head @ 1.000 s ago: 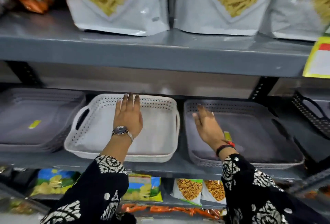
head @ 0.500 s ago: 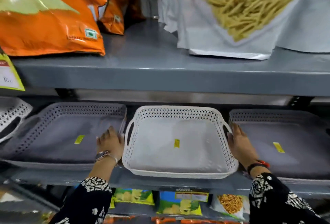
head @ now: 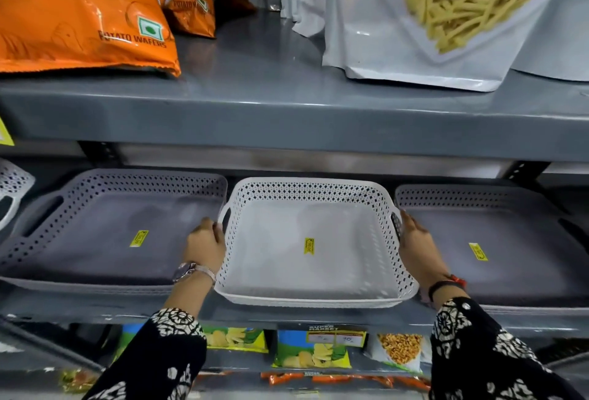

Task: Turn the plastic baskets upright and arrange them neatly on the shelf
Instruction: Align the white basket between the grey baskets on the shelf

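Baskets are light, stiff plastic; the white basket (head: 310, 246) suits handle grips, where both hands' fingers (head: 212, 230) hold it.

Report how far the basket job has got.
Done: the two grey baskets flanking the middle lie upright on the shelf. In hand: the white basket, upright, held at its sides by the left hand and right hand. Left: squaring it up; another white basket at far left looks tilted.
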The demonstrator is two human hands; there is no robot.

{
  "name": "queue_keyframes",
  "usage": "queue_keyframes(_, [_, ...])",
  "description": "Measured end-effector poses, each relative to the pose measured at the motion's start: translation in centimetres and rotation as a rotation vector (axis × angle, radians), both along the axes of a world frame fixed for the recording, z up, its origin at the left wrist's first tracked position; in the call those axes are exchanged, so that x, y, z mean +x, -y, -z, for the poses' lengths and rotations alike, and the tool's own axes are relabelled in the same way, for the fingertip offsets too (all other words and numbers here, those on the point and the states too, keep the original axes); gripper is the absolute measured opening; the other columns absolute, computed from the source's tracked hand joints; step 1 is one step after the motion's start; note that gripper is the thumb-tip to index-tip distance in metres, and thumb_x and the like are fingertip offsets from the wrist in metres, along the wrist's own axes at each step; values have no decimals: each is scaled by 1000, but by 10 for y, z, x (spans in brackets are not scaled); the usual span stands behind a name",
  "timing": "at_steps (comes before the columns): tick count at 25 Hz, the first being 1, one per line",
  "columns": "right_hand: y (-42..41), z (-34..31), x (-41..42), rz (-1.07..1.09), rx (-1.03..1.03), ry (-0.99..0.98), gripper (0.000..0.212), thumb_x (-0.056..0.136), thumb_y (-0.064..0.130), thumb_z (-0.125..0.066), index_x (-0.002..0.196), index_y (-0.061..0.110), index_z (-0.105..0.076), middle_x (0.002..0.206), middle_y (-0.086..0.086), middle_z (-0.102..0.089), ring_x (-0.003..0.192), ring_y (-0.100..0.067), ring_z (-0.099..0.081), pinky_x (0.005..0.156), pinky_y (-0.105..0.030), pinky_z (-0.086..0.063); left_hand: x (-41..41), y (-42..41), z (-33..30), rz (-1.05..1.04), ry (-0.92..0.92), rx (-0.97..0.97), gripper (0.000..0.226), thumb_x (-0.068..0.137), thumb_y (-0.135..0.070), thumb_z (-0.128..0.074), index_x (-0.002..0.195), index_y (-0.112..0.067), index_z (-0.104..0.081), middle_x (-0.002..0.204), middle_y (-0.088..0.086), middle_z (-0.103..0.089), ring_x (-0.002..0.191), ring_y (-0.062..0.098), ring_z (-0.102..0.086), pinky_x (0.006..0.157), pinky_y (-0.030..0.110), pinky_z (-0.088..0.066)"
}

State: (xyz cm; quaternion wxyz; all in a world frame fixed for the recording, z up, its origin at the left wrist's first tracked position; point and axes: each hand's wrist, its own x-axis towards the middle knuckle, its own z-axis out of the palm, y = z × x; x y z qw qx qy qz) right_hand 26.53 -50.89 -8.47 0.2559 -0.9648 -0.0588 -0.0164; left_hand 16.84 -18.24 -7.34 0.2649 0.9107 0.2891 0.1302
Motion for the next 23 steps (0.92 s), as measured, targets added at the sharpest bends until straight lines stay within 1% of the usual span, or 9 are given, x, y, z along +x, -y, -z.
queue_keyframes(2, [1,0,-2,-15,6,37,49,90,1,-34,139,3,-29,133,-27,-49,109,-44,-55,91,-50,-49,4,2,-4,6,-10,12,30,94,-8,-44,113,15,-50,109,39,-57,93,50,-59,72,51,-48])
queue_keyframes(4, [2,-1,-3,-38,-8,46,49,93,8,-33,141,2,-25,140,-25,-42,115,-43,-52,94,-48,-46,11,5,-6,40,-65,84,41,95,-9,-42,131,10,-39,124,35,-50,102,49,-57,79,50,-49])
queue_keyframes(7, [1,-2,-2,-32,-66,9,58,87,-5,-32,143,2,-20,141,-25,-40,108,-44,-56,85,-49,-50,16,13,-7,95,-182,173,54,92,3,-40,143,6,-23,126,32,-53,101,44,-61,81,45,-52])
queue_keyframes(10, [-2,-1,2,-10,-80,3,67,79,-15,-31,143,2,-22,138,-25,-45,102,-44,-59,81,-49,-53,18,14,-7,85,-208,208,60,87,12,-40,144,3,-23,119,31,-58,94,40,-64,70,38,-51])
queue_keyframes(13, [-3,-1,13,-4,-79,2,67,78,-15,-30,142,1,-23,141,-24,-43,109,-43,-56,86,-48,-51,30,10,-7,96,-212,256,60,87,12,-40,144,2,-25,120,31,-59,95,40,-65,76,41,-54])
queue_keyframes(15, [-4,-1,25,-6,-82,4,66,78,-14,-31,142,1,-24,142,-23,-42,112,-42,-55,89,-47,-50,41,9,-5,106,-219,197,63,87,14,-34,147,-1,-19,122,32,-56,93,42,-64,77,44,-53])
queue_keyframes(19, [-5,1,45,-31,-101,11,71,76,-15,-33,143,6,-25,147,-17,-37,120,-37,-50,88,-42,-48,58,5,-1,133,-230,171,72,85,17,-31,149,-9,-13,136,32,-44,92,45,-62,77,46,-52])
queue_keyframes(21, [-5,2,51,-37,-100,13,69,76,-14,-33,142,7,-28,148,-15,-36,125,-35,-47,92,-41,-46,62,4,-1,132,-230,192,70,84,18,-32,148,-6,-16,139,30,-42,92,45,-63,78,47,-52])
queue_keyframes(23, [-5,4,54,-28,-88,8,67,77,-14,-33,141,6,-30,148,-15,-36,127,-35,-45,94,-42,-45,64,4,2,126,-206,200,66,85,17,-33,147,-2,-20,141,29,-39,99,45,-61,82,47,-51])
